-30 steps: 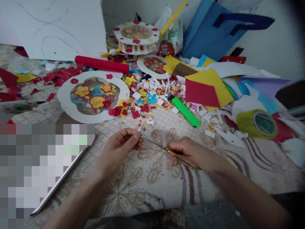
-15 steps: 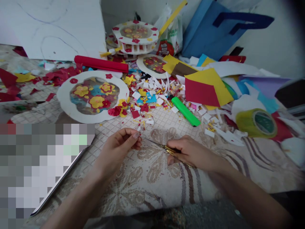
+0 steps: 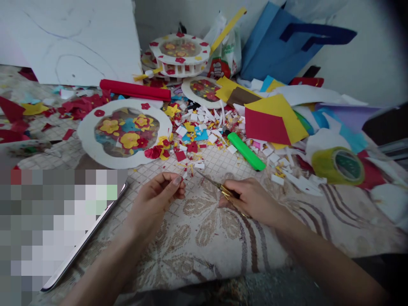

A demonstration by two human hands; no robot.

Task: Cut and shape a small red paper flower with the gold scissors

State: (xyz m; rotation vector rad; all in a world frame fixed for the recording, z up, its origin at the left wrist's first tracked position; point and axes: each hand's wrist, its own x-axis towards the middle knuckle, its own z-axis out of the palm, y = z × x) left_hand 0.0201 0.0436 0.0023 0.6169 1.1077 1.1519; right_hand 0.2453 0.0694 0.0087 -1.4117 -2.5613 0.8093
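My right hand grips a small pair of scissors with gold-coloured handles. Their thin blades point up and left toward my other hand, and the tips are apart from it. The fingers of my left hand are pinched together at the thumb and forefinger. A tiny white piece shows at those fingertips; its exact shape is too small to make out. Both hands are just above a patterned tablecloth.
Beyond my hands lie a white scalloped panel with paper flowers, many paper scraps, a green box-cutter-like tool and yellow sheets. A tape roll sits right, a blue bag behind. A blurred-out flat device lies left.
The right hand has turned the scissors a little, so the blades point more upward and away from the left fingertips. My left hand keeps its pinch. The whole view has shifted slightly.
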